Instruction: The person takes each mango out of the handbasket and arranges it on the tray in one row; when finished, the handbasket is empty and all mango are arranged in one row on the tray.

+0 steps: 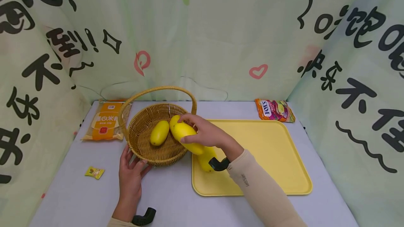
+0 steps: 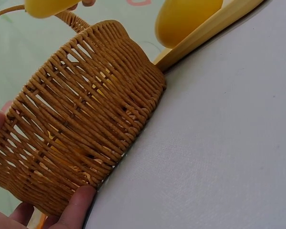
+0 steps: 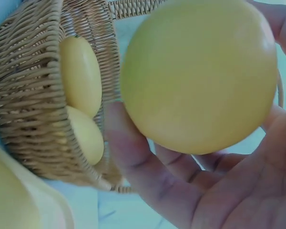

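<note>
Right hand [image 1: 206,130]: has a solid grip on a big yellow mango, thumb on one side and fingers wrapped round the other
Held mango [image 1: 189,138]: up over the right side of the basket rim, with the left wrist view showing it above the weave
Left hand [image 1: 130,171]: gripping the near left side of the wicker basket [image 1: 161,158], one digit up at the rim and others low by the base; looks like it's keeping the thing steady, imo
In the basket: two more mangoes, one lying on its own [image 1: 160,133] and another [image 1: 174,119] partly hidden behind the held one
Leftover on the tray: one mango [image 1: 206,160] under the right wrist, near the left edge of the yellow tray [image 1: 277,146]
Round the counter [image 1: 170,188]: orange snack bag [image 1: 107,122] left of the basket, little yellow packet [image 1: 94,172] nearer the person, fruit candy bag [image 1: 274,110] just past the tray's far right corner
Step in hand: my read is tray-to-basket loading, mid-transfer, though one moment can't really prove the direction
Next move calls for: if that's right, lower it into the free space by the other two, let go gently so nothing gets bruised, keep the left hand braced, then go for the tray one
</note>
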`<state>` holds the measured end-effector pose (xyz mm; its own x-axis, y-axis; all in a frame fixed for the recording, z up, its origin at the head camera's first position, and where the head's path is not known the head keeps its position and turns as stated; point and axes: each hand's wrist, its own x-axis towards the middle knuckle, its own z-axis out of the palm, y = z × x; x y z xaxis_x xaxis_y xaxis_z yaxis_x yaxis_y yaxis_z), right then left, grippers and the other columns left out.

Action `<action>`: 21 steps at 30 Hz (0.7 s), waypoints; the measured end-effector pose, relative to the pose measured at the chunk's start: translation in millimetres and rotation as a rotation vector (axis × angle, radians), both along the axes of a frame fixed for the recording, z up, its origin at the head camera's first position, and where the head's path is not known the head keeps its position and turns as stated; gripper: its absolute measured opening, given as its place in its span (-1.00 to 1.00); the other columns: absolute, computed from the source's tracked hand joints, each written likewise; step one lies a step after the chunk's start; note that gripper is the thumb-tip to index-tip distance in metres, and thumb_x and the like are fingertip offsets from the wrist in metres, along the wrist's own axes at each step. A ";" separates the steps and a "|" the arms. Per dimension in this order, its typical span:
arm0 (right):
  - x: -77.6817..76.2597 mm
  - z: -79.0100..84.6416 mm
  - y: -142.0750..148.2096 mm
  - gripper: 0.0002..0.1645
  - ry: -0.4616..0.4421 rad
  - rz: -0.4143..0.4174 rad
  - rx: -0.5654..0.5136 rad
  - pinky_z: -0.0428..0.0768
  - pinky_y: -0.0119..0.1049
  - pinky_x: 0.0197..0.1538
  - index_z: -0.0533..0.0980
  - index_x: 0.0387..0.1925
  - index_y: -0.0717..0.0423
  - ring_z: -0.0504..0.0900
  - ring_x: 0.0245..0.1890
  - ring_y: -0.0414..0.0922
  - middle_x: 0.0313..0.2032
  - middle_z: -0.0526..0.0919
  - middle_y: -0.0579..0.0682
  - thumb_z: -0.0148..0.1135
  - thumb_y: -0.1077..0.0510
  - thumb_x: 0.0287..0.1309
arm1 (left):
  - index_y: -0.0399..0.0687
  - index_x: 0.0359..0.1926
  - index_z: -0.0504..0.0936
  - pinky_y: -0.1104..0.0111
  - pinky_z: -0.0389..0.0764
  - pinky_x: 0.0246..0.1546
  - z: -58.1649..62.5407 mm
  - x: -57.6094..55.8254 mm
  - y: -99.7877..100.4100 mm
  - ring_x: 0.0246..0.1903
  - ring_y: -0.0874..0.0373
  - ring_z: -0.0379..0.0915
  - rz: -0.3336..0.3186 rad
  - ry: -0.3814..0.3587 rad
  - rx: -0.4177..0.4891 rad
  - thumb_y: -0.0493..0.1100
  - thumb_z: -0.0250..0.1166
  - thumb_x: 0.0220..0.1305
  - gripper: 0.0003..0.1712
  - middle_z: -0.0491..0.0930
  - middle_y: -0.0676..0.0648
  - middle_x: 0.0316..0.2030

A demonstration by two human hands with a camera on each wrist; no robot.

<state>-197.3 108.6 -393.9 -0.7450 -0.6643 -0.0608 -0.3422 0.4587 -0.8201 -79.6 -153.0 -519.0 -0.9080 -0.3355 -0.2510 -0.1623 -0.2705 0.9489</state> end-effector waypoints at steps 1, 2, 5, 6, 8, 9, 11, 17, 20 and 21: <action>1.3 -0.9 3.2 -0.30 0.002 -0.014 -0.007 0.56 -0.16 0.02 0.40 0.36 -0.08 0.53 0.01 0.03 0.16 0.53 0.05 0.42 -0.03 0.24 | 0.54 0.67 -0.03 0.32 0.76 0.04 0.1 0.0 0.0 0.47 -0.02 0.29 0.000 -0.001 0.000 -0.39 0.15 0.50 0.00 0.07 0.02 0.64; 2.3 -2.3 6.7 -0.30 0.001 -0.030 -0.013 0.56 -0.15 0.02 0.40 0.36 -0.09 0.52 0.02 0.05 0.16 0.53 0.04 0.41 -0.04 0.23 | 0.54 0.67 -0.03 0.32 0.76 0.05 0.1 -0.1 0.1 0.47 -0.02 0.29 0.001 -0.003 0.001 -0.39 0.15 0.50 0.00 0.07 0.02 0.64; 5.5 -5.8 16.6 -0.31 -0.010 -0.075 -0.027 0.57 -0.12 0.00 0.41 0.35 -0.13 0.51 0.03 0.07 0.16 0.52 0.05 0.40 -0.06 0.23 | 0.55 0.67 -0.03 0.31 0.76 0.06 0.3 -0.2 0.1 0.47 -0.02 0.29 0.001 -0.009 0.003 -0.39 0.15 0.50 0.00 0.07 0.03 0.64; 6.7 -6.7 19.9 -0.32 -0.017 -0.085 -0.032 0.58 -0.12 -0.02 0.40 0.35 -0.15 0.51 0.02 0.08 0.14 0.53 0.06 0.40 -0.06 0.24 | 0.55 0.67 -0.04 0.30 0.76 0.06 0.3 -0.2 0.1 0.47 -0.02 0.29 0.001 -0.011 0.003 -0.38 0.15 0.50 0.00 0.06 0.03 0.65; 9.2 -8.0 26.6 -0.33 -0.034 -0.108 -0.030 0.59 -0.12 -0.07 0.39 0.34 -0.19 0.52 -0.01 0.10 0.06 0.53 0.09 0.40 -0.07 0.24 | 0.56 0.67 -0.04 0.30 0.76 0.06 0.3 -0.2 -0.1 0.48 -0.02 0.28 0.000 -0.013 0.004 -0.38 0.15 0.50 0.00 0.06 0.04 0.65; 10.7 -7.9 29.7 -0.33 -0.042 -0.116 -0.033 0.60 -0.12 -0.08 0.39 0.34 -0.20 0.52 -0.02 0.09 0.05 0.53 0.11 0.40 -0.06 0.24 | 0.56 0.67 -0.04 0.31 0.76 0.06 0.3 -0.1 -0.1 0.48 -0.02 0.28 0.000 -0.013 0.004 -0.38 0.15 0.50 0.01 0.06 0.04 0.65; 13.6 -7.2 36.0 -0.33 -0.059 -0.136 -0.041 0.61 -0.13 -0.08 0.38 0.34 -0.20 0.52 -0.02 0.10 0.03 0.53 0.13 0.41 -0.04 0.25 | 0.56 0.67 -0.05 0.31 0.76 0.06 0.4 -0.1 -0.2 0.48 -0.02 0.28 -0.001 -0.013 0.003 -0.38 0.15 0.51 0.00 0.05 0.04 0.65; 21.8 -6.1 55.2 -0.31 -0.090 -0.206 -0.053 0.64 -0.14 -0.06 0.33 0.35 -0.21 0.51 0.03 0.11 0.06 0.51 0.15 0.39 -0.03 0.25 | 0.56 0.67 -0.05 0.33 0.76 0.05 0.6 -0.6 0.1 0.48 -0.02 0.27 0.001 -0.020 0.001 -0.37 0.15 0.50 0.01 0.05 0.05 0.65; 24.9 -6.4 66.3 -0.31 -0.098 -0.234 -0.052 0.66 -0.15 -0.06 0.31 0.36 -0.22 0.51 0.04 0.12 0.08 0.49 0.17 0.38 -0.03 0.27 | 0.57 0.67 -0.05 0.33 0.76 0.04 0.3 -0.9 0.6 0.48 -0.02 0.27 0.006 -0.022 0.004 -0.37 0.15 0.49 0.01 0.05 0.05 0.65; 25.8 -6.7 70.6 -0.31 -0.101 -0.243 -0.053 0.66 -0.15 -0.06 0.31 0.36 -0.22 0.51 0.04 0.12 0.09 0.49 0.18 0.37 -0.03 0.28 | 0.57 0.67 -0.05 0.33 0.76 0.04 0.0 -1.0 0.8 0.48 -0.01 0.27 0.006 -0.022 0.006 -0.38 0.15 0.49 0.01 0.05 0.05 0.65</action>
<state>-171.6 179.2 -400.6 -0.8750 -0.4707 -0.1132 -0.1420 0.4730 -0.8695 -80.6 -152.3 -519.0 -0.9003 -0.3393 -0.2727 -0.1815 -0.2768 0.9436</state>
